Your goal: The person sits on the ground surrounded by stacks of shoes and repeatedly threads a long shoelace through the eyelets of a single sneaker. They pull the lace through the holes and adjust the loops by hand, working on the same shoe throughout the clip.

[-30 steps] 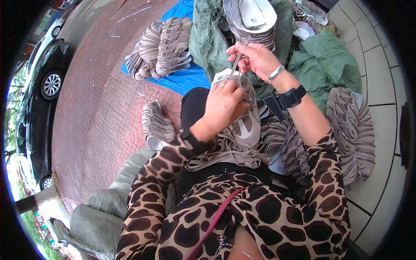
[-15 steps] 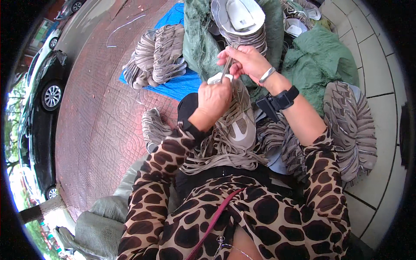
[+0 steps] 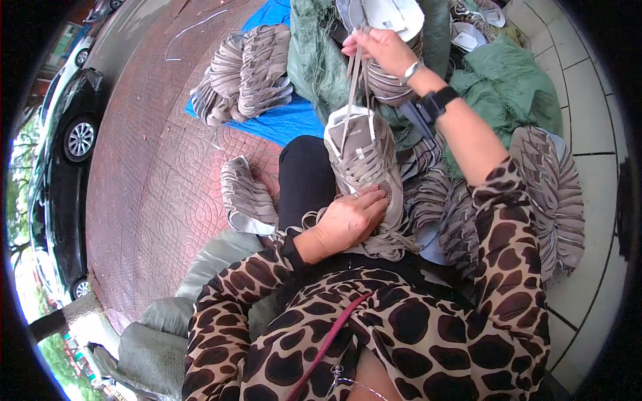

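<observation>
A taupe shoe upper [image 3: 361, 150] with crossed laces lies over my lap, its toe toward me and its tongue away. My right hand [image 3: 382, 52] is raised beyond it, fingers closed on a shoelace [image 3: 352, 87] whose two strands run taut from the top eyelets. Lower down, my left hand [image 3: 352, 217] presses on the toe part of the upper, its fingers closed on the edge there. What its fingertips grip underneath is hidden. Loose laces [image 3: 388, 246] lie bunched on my lap below the toe.
Bundled uppers [image 3: 251, 73] rest on a blue sheet [image 3: 267, 127] at the far left. A smaller stack [image 3: 247, 194] stands on the red paving. More uppers [image 3: 545, 194] lie at right, beside green sacks [image 3: 505, 87]. Nested uppers [image 3: 394, 80] stand straight ahead. Parked cars [image 3: 73, 147] line the left.
My right hand has moved away from me, drawing the laces long and taut. My left hand has come down from the tongue end to the toe, uncovering the upper.
</observation>
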`<state>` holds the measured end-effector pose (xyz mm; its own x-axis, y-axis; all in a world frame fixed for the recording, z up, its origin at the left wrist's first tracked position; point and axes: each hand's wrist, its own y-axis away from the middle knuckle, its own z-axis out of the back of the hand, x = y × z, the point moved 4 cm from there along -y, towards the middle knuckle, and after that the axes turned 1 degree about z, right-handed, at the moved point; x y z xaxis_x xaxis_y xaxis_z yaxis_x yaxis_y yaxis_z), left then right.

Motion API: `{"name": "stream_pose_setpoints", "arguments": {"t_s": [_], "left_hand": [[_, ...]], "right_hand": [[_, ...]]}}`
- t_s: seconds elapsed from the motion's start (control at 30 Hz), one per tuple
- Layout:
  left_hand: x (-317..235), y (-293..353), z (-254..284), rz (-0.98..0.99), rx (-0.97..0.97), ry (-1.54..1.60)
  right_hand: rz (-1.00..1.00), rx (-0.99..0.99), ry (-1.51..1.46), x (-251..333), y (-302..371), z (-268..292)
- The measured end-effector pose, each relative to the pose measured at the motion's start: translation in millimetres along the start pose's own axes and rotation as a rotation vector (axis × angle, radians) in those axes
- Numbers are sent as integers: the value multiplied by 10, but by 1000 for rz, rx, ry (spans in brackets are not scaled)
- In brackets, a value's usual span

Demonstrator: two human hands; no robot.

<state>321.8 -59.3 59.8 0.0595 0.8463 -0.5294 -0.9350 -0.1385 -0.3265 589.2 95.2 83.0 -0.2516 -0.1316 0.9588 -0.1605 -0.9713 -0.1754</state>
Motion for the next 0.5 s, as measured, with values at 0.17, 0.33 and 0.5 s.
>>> {"name": "stream_pose_setpoints", "arguments": {"t_s": [0.17, 0.33, 0.5], "left_hand": [[137, -4, 165, 195, -43, 281], [962, -194, 660, 526, -506, 385], [1198, -535, 790, 489, -264, 762]], "right_hand": [[-139, -149, 239, 98, -135, 63], [-327, -203, 217, 239, -257, 153], [-165, 65, -140, 696, -363, -417]]}}
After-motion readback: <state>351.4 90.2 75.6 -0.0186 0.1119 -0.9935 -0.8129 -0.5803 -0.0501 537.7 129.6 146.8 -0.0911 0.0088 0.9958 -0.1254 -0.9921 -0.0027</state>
